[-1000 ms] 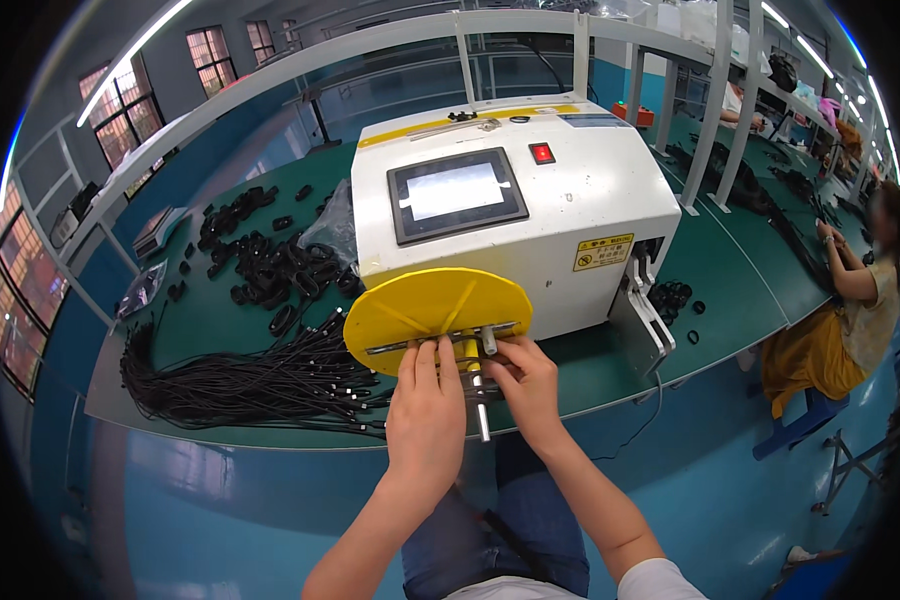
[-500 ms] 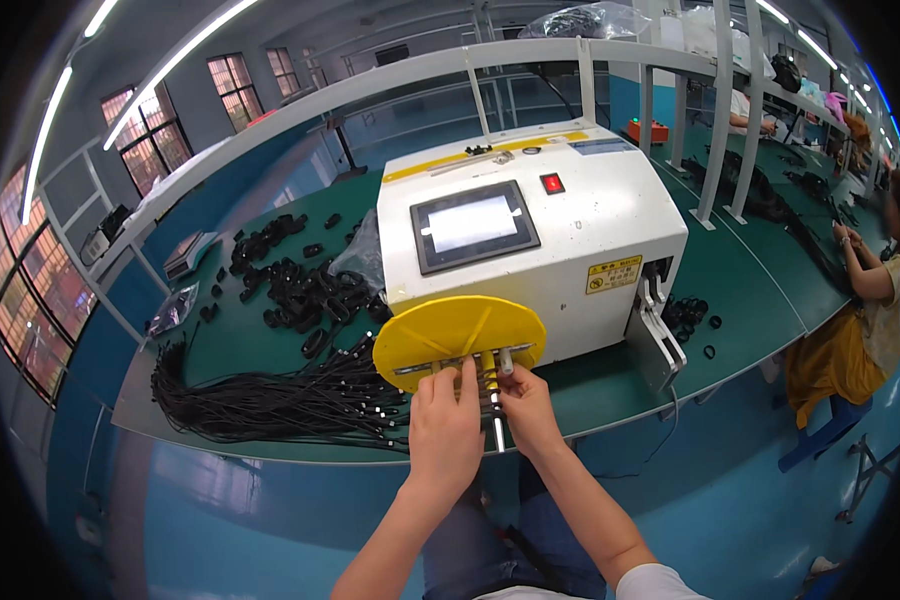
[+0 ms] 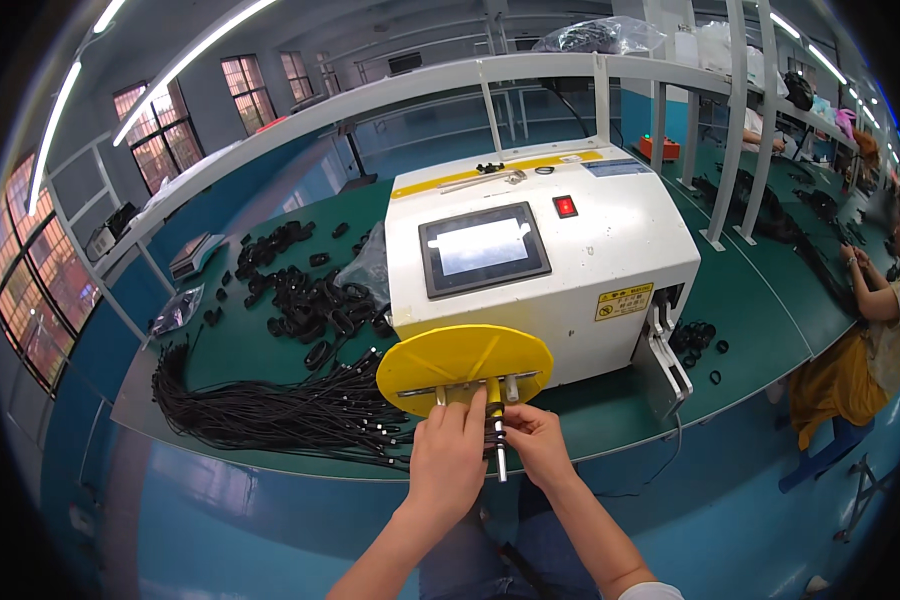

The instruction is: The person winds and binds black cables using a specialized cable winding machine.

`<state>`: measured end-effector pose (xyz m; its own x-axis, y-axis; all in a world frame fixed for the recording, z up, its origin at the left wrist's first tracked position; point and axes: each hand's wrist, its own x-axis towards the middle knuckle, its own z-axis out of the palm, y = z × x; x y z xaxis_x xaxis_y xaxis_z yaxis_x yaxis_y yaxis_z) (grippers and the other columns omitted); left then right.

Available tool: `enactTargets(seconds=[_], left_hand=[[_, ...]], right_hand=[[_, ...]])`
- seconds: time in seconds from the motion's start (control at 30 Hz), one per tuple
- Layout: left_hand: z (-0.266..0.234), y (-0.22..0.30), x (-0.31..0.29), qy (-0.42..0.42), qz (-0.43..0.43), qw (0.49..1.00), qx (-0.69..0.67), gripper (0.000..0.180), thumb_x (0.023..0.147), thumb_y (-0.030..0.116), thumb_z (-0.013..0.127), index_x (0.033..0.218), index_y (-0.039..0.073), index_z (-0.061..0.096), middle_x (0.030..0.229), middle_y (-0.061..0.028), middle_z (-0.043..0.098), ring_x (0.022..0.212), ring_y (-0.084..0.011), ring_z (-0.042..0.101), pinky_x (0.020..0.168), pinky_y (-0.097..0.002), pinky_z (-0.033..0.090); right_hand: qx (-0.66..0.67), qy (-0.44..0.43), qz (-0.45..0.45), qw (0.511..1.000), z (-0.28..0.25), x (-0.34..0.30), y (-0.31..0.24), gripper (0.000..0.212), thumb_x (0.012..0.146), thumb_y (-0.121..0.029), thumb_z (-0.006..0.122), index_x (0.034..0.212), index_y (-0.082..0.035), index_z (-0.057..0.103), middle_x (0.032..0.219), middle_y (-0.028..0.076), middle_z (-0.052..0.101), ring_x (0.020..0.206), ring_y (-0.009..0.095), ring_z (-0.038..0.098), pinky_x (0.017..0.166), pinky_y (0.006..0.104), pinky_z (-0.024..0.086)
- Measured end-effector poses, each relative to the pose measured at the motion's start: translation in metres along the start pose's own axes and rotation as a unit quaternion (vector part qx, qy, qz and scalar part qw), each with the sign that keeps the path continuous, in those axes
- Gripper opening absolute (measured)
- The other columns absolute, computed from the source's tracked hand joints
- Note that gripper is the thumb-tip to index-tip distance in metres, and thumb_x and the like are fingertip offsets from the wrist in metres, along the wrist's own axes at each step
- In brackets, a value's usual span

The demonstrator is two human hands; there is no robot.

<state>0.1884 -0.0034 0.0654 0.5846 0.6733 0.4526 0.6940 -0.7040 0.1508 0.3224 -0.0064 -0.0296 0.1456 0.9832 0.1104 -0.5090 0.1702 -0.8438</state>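
A yellow disc [image 3: 450,352] faces me on the front of a white benchtop winding machine [image 3: 600,235]. From it a spindle [image 3: 501,462] with a bare metal tip points toward me. What looks like thin black cable [image 3: 495,437] circles the spindle in dark bands. My left hand [image 3: 448,455] is closed against the spindle's left side, just below the disc; its fingertips' contents are hidden. On the other side, my right hand [image 3: 538,445] pinches at the dark bands with thumb and fingers. Short pale pegs [image 3: 512,387] stand out from the disc beside the spindle.
A bundle of black cables [image 3: 270,410] lies left on the green bench [image 3: 225,350], with a heap of black coils [image 3: 310,300] behind it. Black rings [image 3: 692,338] lie right of the machine, near a metal bracket [image 3: 662,370]. Another person [image 3: 870,300] sits far right.
The machine and bench sit slightly lower in view. My right hand has shifted a little toward the spindle's tip, and the dark bands show more clearly; my left hand stays by the spindle.
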Motion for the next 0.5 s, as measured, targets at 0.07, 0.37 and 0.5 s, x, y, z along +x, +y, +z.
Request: enactTargets(seconds=[0.07, 0.37, 0.5], left_hand=[[0.000, 0.002, 0.002, 0.003, -0.010, 1.000, 0.004, 0.063, 0.061, 0.000, 0.068, 0.121, -0.002, 0.048, 0.096, -0.0136, 0.054, 0.091, -0.0309, 0.052, 0.078, -0.0386, 0.045], [0.002, -0.001, 0.000, -0.009, -0.001, 1.000, 0.004, 0.043, 0.072, 0.005, 0.058, 0.115, 0.002, 0.053, 0.085, -0.0091, 0.051, 0.083, -0.0258, 0.053, 0.068, -0.0338, 0.044], [-0.003, 0.004, -0.008, -0.046, -0.015, 0.998, -0.045, 0.053, 0.061, -0.002, 0.066, 0.112, 0.002, 0.051, 0.087, -0.0125, 0.051, 0.082, -0.0301, 0.051, 0.070, -0.0384, 0.045]], right_hand=[[-0.006, -0.005, 0.012, 1.000, -0.004, -0.001, 0.001, 0.028, 0.078, 0.009, 0.058, 0.105, 0.003, 0.063, 0.099, 0.007, 0.065, 0.089, 0.011, 0.061, 0.080, 0.0229, 0.048], [-0.090, -0.057, -0.050, 0.993, -0.007, -0.007, -0.019, 0.023, 0.077, 0.007, 0.062, 0.099, 0.003, 0.066, 0.095, 0.007, 0.066, 0.087, 0.014, 0.061, 0.077, 0.0236, 0.049], [-0.138, -0.089, -0.086, 0.983, -0.012, -0.010, -0.021, 0.022, 0.076, 0.007, 0.063, 0.097, 0.003, 0.066, 0.094, 0.009, 0.065, 0.086, 0.016, 0.062, 0.076, 0.0249, 0.049]])
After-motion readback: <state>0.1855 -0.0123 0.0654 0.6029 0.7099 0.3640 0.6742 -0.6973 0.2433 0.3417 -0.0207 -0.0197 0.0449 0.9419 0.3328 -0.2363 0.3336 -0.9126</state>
